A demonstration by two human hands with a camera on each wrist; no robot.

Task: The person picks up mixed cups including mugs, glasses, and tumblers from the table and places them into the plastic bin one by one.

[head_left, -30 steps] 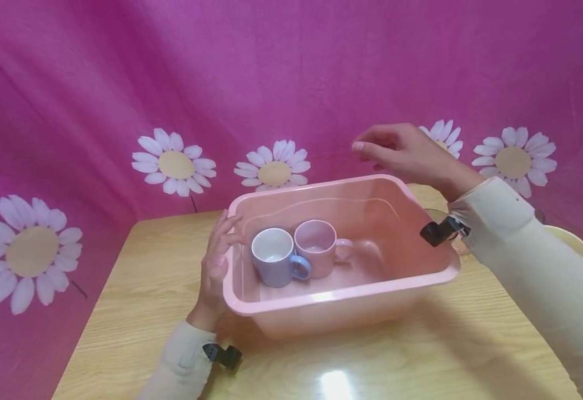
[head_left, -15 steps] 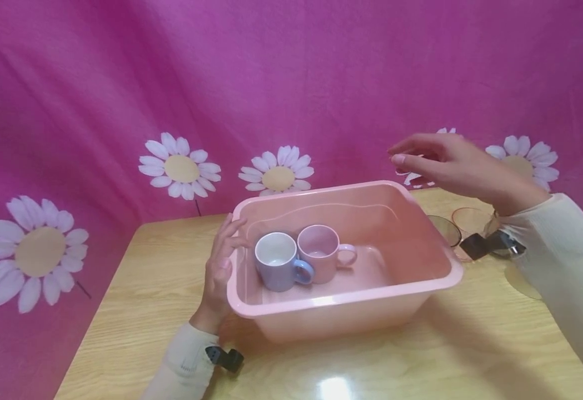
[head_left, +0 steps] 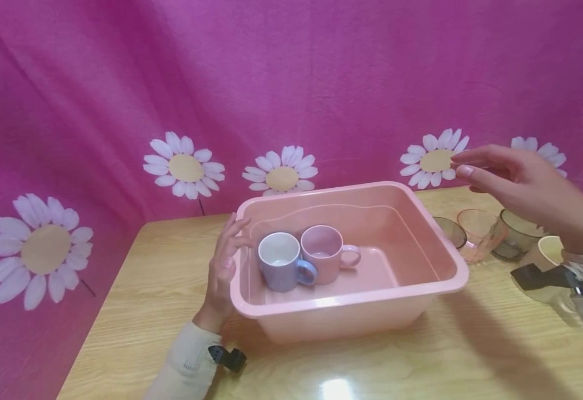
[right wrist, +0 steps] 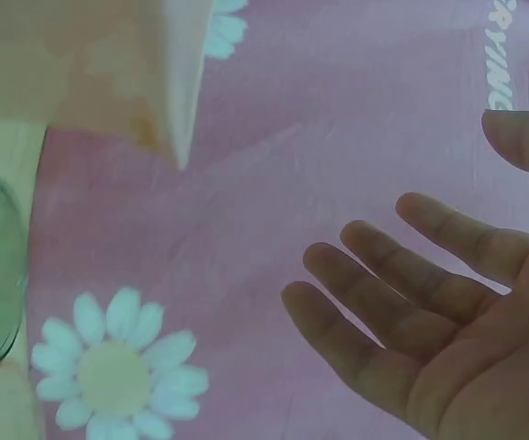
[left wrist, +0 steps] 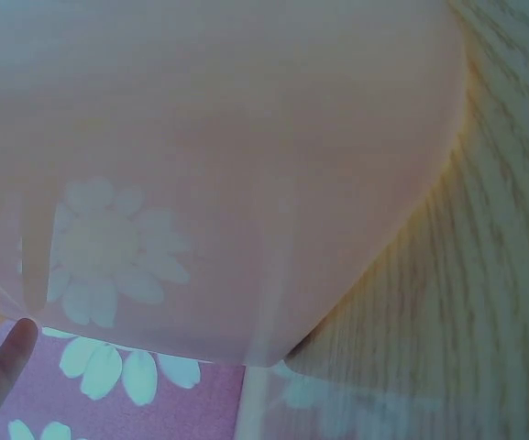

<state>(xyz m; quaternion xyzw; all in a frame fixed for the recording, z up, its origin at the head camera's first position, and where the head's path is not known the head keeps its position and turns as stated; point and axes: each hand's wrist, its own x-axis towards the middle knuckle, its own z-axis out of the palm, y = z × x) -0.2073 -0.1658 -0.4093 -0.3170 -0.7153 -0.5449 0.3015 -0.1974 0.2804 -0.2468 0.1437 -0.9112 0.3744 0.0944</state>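
The left hand (head_left: 219, 272) grips the left rim of the rectangular pink plastic tub (head_left: 343, 321), fingers bent over its edge. The right hand (head_left: 528, 183), fingers loosely extended, hovers near a transparent grey cup (head_left: 513, 241); inside the tub, a cylindrical blue mug (head_left: 277, 278) stands upright beside a cylindrical pink mug (head_left: 323, 268).

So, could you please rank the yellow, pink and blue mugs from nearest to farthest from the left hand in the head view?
1. Blue mug: in the tub, nearest the left hand.
2. Pink mug: just to its right.
3. Yellow mug: outside, far right.
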